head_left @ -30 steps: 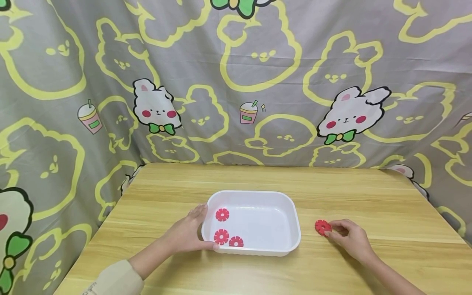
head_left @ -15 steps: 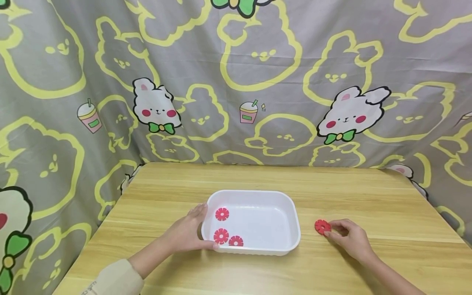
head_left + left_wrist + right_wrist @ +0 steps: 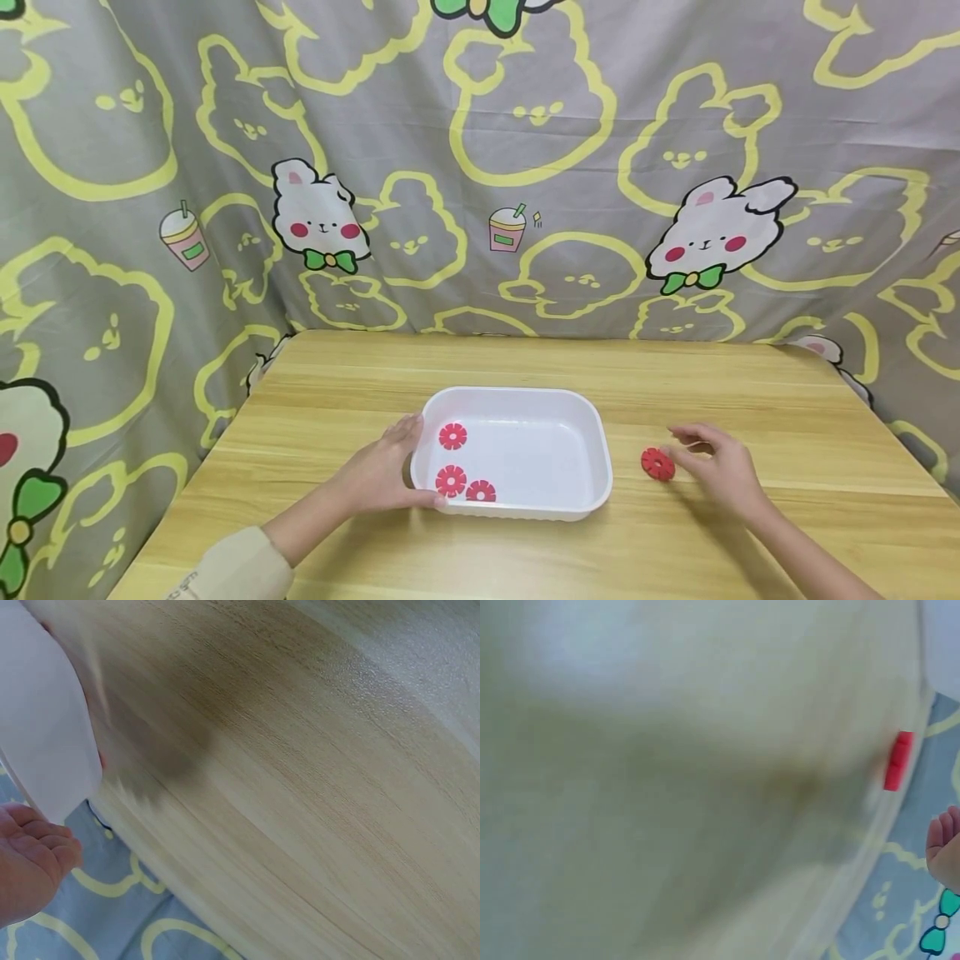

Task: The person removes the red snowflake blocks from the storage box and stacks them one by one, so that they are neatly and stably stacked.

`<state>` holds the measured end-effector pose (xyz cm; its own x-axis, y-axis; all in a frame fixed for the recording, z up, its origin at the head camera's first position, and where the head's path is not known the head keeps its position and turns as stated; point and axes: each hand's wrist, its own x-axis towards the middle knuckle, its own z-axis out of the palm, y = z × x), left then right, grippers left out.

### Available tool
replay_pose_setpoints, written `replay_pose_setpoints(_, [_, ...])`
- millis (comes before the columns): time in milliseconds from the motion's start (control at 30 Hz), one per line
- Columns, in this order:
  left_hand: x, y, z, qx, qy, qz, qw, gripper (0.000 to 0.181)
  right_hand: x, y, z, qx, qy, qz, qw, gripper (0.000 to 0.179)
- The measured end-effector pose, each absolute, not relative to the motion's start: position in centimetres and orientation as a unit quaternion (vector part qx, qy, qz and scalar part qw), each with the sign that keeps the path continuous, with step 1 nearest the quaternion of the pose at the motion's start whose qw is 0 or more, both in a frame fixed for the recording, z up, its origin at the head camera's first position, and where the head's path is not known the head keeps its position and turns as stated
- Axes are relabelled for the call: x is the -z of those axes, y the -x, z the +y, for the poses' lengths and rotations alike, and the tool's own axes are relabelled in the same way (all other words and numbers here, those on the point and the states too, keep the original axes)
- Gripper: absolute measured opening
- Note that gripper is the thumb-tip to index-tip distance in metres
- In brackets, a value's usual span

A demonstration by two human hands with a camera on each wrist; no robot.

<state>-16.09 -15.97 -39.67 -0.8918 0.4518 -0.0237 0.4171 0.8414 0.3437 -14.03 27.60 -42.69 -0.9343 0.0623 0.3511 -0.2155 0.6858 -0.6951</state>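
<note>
A white rectangular plastic tray (image 3: 525, 454) stands on the table with three red notched building discs (image 3: 452, 436) lying in its left part. My left hand (image 3: 375, 475) holds the tray's left end, thumb at the near rim and fingers along the outer side. In the left wrist view, curled fingers of the left hand (image 3: 37, 847) show beside the white wall. Another red notched disc (image 3: 657, 464) lies on the wood, right of the tray. Just to its right hovers my right hand (image 3: 723, 475), thumb and fingers apart with nothing held. The right wrist view shows that disc (image 3: 898, 761) edge-on.
The wooden table (image 3: 540, 362) reaches back to a grey curtain (image 3: 420, 125) printed with yellow outlines and rabbits. More curtain hangs along the left and right sides. A beige sleeve (image 3: 243, 567) covers the left forearm.
My right hand has let go of the red disc, drawing slightly up and right with its fingers parted. The disc stays on the table. Left hand and tray keep their places.
</note>
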Motion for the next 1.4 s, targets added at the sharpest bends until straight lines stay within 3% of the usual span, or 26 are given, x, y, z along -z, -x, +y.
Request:
replay_pose_setpoints(467, [39.6,15.9,-16.2,-0.162,-0.219,0.961,0.052,0.114,40.1,15.6,23.0,-0.456,-0.157,-0.856,0.188,0.026])
replay_pose_setpoints(900, [39.4,16.0,-16.0,-0.130,-0.247,0.959,0.039,0.113,38.9,16.5,18.6,-0.460,-0.216,-0.854,0.112,0.027])
replay_pose_setpoints(1400, [39.4,16.0,-16.0,-0.116,-0.256,0.959,0.037,0.113,40.5,17.9,13.9,-0.473,-0.307,-0.825,0.037,0.029])
